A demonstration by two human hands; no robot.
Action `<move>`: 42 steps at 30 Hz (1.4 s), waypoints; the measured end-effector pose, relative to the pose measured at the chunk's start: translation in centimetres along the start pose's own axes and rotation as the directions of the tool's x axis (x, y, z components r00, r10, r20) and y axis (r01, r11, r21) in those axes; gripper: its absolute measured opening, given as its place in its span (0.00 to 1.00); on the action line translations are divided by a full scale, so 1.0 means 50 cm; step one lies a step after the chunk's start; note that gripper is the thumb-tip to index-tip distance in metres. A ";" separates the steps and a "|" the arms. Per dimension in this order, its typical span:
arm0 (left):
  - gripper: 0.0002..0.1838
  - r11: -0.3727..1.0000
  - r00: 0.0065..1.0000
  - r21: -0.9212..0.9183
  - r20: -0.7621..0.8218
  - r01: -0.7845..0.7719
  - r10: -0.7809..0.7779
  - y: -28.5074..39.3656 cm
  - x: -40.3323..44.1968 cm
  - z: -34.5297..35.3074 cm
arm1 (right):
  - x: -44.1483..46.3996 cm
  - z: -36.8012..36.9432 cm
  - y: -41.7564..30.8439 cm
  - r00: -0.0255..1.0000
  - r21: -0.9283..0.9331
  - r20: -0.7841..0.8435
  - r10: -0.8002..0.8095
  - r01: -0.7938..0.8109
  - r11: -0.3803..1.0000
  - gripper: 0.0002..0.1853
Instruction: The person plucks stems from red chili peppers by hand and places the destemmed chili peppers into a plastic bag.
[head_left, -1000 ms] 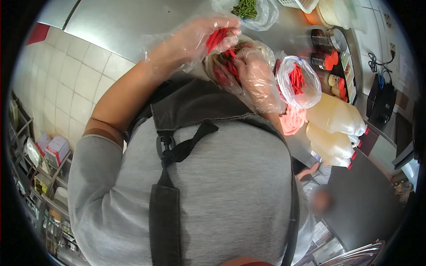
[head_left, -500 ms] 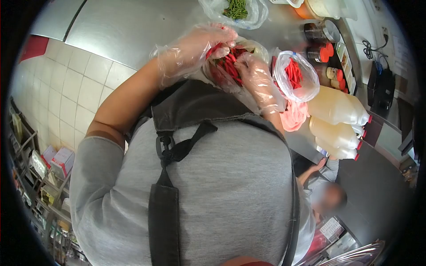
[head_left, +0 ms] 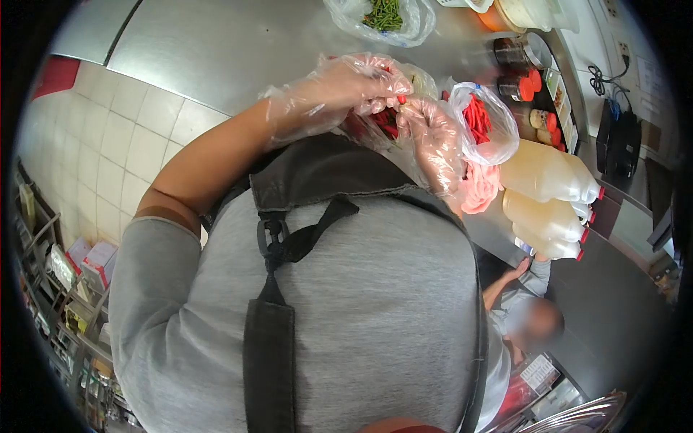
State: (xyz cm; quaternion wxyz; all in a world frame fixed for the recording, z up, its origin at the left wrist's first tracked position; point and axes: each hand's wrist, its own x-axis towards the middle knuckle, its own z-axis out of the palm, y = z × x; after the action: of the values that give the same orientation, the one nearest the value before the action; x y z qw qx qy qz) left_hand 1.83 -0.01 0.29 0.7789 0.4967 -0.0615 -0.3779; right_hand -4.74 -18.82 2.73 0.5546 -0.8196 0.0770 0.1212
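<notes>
Both hands wear clear plastic gloves. My left hand point(head_left: 372, 81) is closed round red chillies, mostly hidden by the fingers, over the open bag. My right hand point(head_left: 432, 133) pinches at a small red chilli point(head_left: 401, 99) where the fingertips of both hands meet. Below them a clear plastic bag of red chillies point(head_left: 386, 126) stands open against the dark apron. Just right of my right hand is a second clear bag point(head_left: 505, 137) with bright red chillies point(head_left: 476, 119) in it. A pink cloth point(head_left: 481, 187) lies beneath that bag.
Green stems fill a bag point(head_left: 382, 14) at the top of the steel counter point(head_left: 216, 50). Lidded jars point(head_left: 516, 88) stand at the right, near large jugs of pale liquid point(head_left: 545, 171). Another person point(head_left: 523, 310) is at the lower right. A shelf rack point(head_left: 79, 310) stands lower left.
My left hand has moved down and right over the bag, closer to my right hand. My right hand has lifted out of the chillies, and the fingertips now meet.
</notes>
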 end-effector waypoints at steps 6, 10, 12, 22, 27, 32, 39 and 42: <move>0.14 0.965 0.996 -0.249 0.048 0.078 -0.069 -0.013 0.009 -0.025 | -0.006 0.019 -0.021 0.983 0.016 -0.060 -0.174 0.175 0.984 0.07; 0.15 0.872 0.995 -0.484 0.096 0.071 -0.027 -0.042 0.036 -0.069 | 0.062 -0.013 -0.062 0.830 -0.225 -0.126 -0.543 0.509 0.831 0.08; 0.16 0.868 1.000 -0.496 0.005 0.030 -0.031 -0.038 0.037 -0.073 | 0.117 -0.025 -0.120 0.792 -0.427 -0.119 -0.599 0.504 0.751 0.09; 0.13 0.884 0.970 -0.444 -0.237 -0.148 0.044 -0.008 -0.003 -0.086 | 0.172 -0.031 -0.038 0.933 -0.554 0.036 -0.357 0.316 0.770 0.14; 0.15 0.898 0.974 -0.426 -0.227 -0.113 0.014 -0.022 0.012 -0.089 | 0.127 0.016 0.068 0.897 -0.728 0.192 -0.398 0.402 0.555 0.13; 0.13 0.939 0.974 -0.330 -0.226 -0.098 0.022 -0.017 0.010 -0.071 | 0.065 -0.024 0.044 0.982 -0.497 0.160 -0.101 0.169 0.851 0.12; 0.13 0.979 0.994 -0.180 -0.078 -0.094 0.081 -0.009 -0.001 -0.035 | 0.005 -0.027 -0.024 0.997 -0.074 -0.071 0.035 -0.040 0.996 0.11; 0.18 1.000 1.000 0.028 0.028 -0.012 0.011 0.011 -0.017 -0.007 | 0.003 -0.012 -0.030 0.997 -0.003 -0.067 0.047 -0.048 0.999 0.11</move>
State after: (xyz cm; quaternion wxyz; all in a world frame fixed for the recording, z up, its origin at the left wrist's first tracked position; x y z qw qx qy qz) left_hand 1.67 0.93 0.78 0.7732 0.5018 -0.0805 -0.3793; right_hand -4.15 -18.83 4.26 0.5467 -0.8225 0.1148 0.1071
